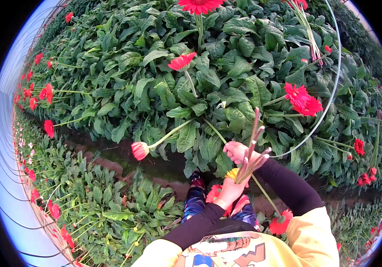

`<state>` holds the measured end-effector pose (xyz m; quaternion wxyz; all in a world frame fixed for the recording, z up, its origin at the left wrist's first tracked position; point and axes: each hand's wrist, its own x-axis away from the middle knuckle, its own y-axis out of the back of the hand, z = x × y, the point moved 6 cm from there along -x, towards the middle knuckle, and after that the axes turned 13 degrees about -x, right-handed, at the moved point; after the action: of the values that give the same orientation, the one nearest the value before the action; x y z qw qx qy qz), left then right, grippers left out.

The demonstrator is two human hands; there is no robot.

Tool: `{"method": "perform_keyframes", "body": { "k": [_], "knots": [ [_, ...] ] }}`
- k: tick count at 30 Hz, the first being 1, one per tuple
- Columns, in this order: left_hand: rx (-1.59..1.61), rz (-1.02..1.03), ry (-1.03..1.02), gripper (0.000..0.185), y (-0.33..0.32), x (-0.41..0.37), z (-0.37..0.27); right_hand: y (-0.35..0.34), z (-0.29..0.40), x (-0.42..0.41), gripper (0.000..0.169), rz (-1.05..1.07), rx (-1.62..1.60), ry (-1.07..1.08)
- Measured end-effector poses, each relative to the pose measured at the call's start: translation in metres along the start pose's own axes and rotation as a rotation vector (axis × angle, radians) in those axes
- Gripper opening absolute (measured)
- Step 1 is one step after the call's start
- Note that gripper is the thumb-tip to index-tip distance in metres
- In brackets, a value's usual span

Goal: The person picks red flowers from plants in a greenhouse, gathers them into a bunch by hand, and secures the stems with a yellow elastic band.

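My left hand (230, 193) is closed around a bunch of cut gerbera stems (251, 161), their pinkish cut ends pointing up and away from me. Red gerbera heads (213, 193) from that bunch hang below the hand, and a yellow bloom (232, 173) shows just above it. Beyond it, my right hand (237, 152) grips one long green stem (215, 130) that comes out of the leaves. This stem runs on past the hand to a red gerbera head (280, 222) beside my right sleeve. The hand partly hides the stem.
A dense bed of gerbera leaves (137, 63) stands ahead. Single red gerberas (182, 61) and a drooping bud (140, 151) rise from it. A cut bunch (307, 30) lies on the foliage. A thin white hoop (336, 76) curves at right. A soil furrow (110, 165) separates the beds.
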<state>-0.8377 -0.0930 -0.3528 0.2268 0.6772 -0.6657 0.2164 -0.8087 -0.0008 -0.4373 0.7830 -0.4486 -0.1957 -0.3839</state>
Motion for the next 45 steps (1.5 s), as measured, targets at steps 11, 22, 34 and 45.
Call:
{"method": "perform_keyframes", "body": {
  "k": [11,22,34,45],
  "knots": [
    [0.337,0.145,-0.059,0.028,0.089,-0.002,-0.144,-0.047,0.114,0.198,0.020,-0.310,0.411,0.622],
    [0.381,0.390,-0.179,0.033,0.053,0.033,-0.217,-0.114,0.153,0.209,0.013,-0.263,0.520,1.016],
    [0.240,0.324,-0.406,0.024,0.108,0.020,-0.324,-0.132,0.220,0.187,0.014,-0.205,0.234,0.954],
    [0.557,0.204,0.002,0.035,0.181,-0.140,-0.334,-0.055,0.329,-0.016,0.016,-0.326,0.035,0.529]
  ]
}}
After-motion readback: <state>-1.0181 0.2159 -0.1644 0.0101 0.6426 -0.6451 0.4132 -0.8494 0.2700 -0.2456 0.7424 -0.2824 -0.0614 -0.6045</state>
